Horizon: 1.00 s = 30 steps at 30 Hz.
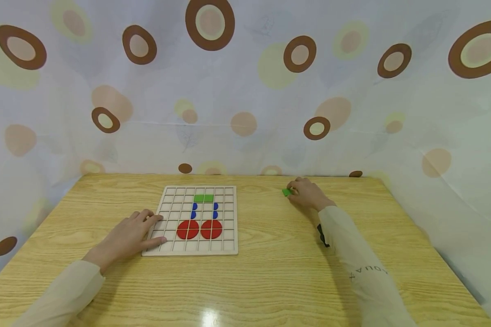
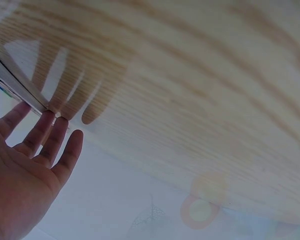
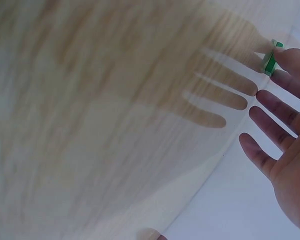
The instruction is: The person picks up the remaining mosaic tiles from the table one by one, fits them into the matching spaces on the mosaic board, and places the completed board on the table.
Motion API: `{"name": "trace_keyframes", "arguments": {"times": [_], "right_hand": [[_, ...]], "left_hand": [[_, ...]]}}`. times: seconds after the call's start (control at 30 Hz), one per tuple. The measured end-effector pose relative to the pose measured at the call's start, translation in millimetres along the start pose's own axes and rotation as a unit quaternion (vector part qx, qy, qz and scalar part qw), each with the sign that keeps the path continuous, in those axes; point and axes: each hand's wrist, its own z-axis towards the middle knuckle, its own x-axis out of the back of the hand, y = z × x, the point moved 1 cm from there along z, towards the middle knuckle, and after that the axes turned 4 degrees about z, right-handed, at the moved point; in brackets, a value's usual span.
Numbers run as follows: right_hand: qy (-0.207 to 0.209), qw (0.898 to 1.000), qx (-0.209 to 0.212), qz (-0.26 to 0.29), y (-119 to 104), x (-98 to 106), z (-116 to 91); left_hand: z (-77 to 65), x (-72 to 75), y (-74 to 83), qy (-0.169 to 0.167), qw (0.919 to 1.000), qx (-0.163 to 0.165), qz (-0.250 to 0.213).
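A white grid board (image 1: 225, 245) lies flat on the table, with two green squares (image 1: 203, 198) side by side, blue half-round pieces (image 1: 194, 210) in two columns below them, and two red circles (image 1: 187, 230) at the bottom. My left hand (image 1: 127, 236) rests at the board's left edge, fingers loosely extended and the thumb on its surface. To the right of the board, my right hand (image 1: 307, 194) pinches a small green piece (image 1: 286, 192) between thumb and index finger, low over the tabletop. The right wrist view shows that green piece (image 3: 270, 61) at the fingertips, partly covered by the thumb.
The wood-grain table (image 1: 262, 281) runs back to a hanging cloth (image 1: 245, 91) patterned with brown rings and dots, which also rises on both sides. A dark strap (image 1: 323, 235) hangs by the right sleeve (image 1: 360, 263).
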Motion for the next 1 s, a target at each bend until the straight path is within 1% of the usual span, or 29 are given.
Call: {"name": "trace_keyframes", "arguments": {"times": [0.27,0.7,1.0], "right_hand": [[0.004,1.000,-0.004,-0.007,-0.4,-0.9,0.7],[0.008,1.000,-0.005,-0.010,-1.1,-1.2,2.2],[0.008,1.000,-0.007,-0.014,0.2,-2.3,4.6]], "left_hand": [[0.4,-3.2,-1.6,0.001,1.0000,-0.001,0.000],[0.1,-1.8,-1.1,0.004,1.0000,-0.004,0.000],[0.4,-2.3,-1.5,-0.001,1.0000,0.001,0.003]]}}
